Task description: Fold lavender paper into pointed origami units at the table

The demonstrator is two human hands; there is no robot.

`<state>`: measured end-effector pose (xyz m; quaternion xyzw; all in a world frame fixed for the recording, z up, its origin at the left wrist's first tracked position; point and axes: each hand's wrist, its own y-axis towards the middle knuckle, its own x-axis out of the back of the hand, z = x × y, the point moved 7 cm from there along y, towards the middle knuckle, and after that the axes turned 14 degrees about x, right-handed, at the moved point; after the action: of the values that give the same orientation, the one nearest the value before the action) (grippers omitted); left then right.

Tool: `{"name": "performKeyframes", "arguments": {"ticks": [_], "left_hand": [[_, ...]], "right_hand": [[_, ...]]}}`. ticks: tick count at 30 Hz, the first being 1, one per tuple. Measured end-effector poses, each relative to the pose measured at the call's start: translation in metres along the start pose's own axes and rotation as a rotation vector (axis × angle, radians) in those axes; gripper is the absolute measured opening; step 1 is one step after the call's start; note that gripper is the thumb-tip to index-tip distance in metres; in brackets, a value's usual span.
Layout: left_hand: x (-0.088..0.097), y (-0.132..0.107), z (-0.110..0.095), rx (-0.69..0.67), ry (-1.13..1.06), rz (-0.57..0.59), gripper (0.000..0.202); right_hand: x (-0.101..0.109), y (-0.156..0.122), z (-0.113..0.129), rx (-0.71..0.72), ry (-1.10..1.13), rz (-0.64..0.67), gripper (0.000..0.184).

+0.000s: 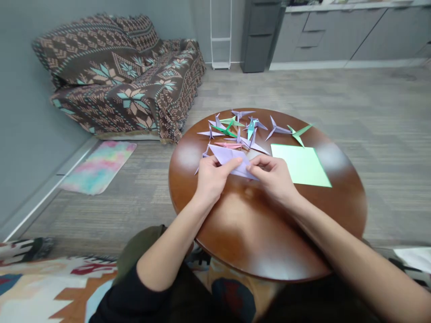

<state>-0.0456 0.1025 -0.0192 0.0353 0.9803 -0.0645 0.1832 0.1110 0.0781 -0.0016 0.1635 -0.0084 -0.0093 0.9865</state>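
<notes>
A partly folded sheet of purple origami paper (224, 154) is held up between both hands over the round table. My left hand (213, 176) grips its left side, thumb on top and fingers underneath. At the right end, my right hand (272, 172) pinches the paper between thumb and forefinger. Just beyond lie several folded paper birds, among them a purple one (276, 129), a green one (226, 130) and a pink one (229, 145). To the right of my right hand rests a stack of light green paper (301, 165).
The round brown table (262, 251) has its curved edge close to my legs. Beyond it on the left stands a sofa (124, 85) under a patterned cover, with a pastel mat (101, 166) on the floor. Grey cabinets (336, 36) line the back right.
</notes>
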Motion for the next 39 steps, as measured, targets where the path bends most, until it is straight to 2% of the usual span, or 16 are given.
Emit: {"name": "performKeyframes", "arguments": {"ticks": [8, 13, 17, 22, 26, 28, 30, 32, 34, 39], "left_hand": [[0.016, 0.007, -0.016, -0.027, -0.125, -0.115, 0.026], [0.026, 0.011, -0.025, -0.017, -0.196, -0.178, 0.029], [0.02, 0.008, -0.022, 0.064, -0.127, -0.111, 0.027], [0.007, 0.005, -0.007, 0.161, 0.043, 0.047, 0.034], [0.0, 0.003, -0.009, 0.13, 0.162, 0.134, 0.04], [-0.005, -0.001, -0.011, 0.138, 0.245, 0.184, 0.042], [-0.01, -0.006, -0.008, 0.217, 0.263, 0.248, 0.046], [-0.015, -0.01, -0.007, 0.259, 0.272, 0.295, 0.046], [-0.015, -0.011, -0.01, 0.226, 0.293, 0.293, 0.044], [-0.011, -0.008, -0.018, 0.13, 0.354, 0.257, 0.029]], "right_hand": [[0.001, 0.0, -0.008, -0.008, -0.005, 0.034, 0.007], [0.001, -0.002, -0.014, -0.083, 0.063, 0.031, 0.011], [-0.002, -0.001, -0.014, -0.077, 0.121, 0.06, 0.015], [-0.01, -0.003, -0.005, -0.002, 0.029, 0.185, 0.017], [-0.014, -0.005, -0.005, 0.02, -0.017, 0.252, 0.025], [-0.008, -0.002, -0.005, 0.05, -0.058, 0.191, 0.025], [-0.001, -0.001, -0.006, 0.066, -0.076, 0.115, 0.025], [-0.002, 0.0, -0.007, 0.061, -0.056, 0.132, 0.028], [-0.004, 0.0, -0.006, 0.064, -0.035, 0.165, 0.026], [0.004, 0.002, 0.006, 0.133, -0.086, 0.04, 0.016]]}}
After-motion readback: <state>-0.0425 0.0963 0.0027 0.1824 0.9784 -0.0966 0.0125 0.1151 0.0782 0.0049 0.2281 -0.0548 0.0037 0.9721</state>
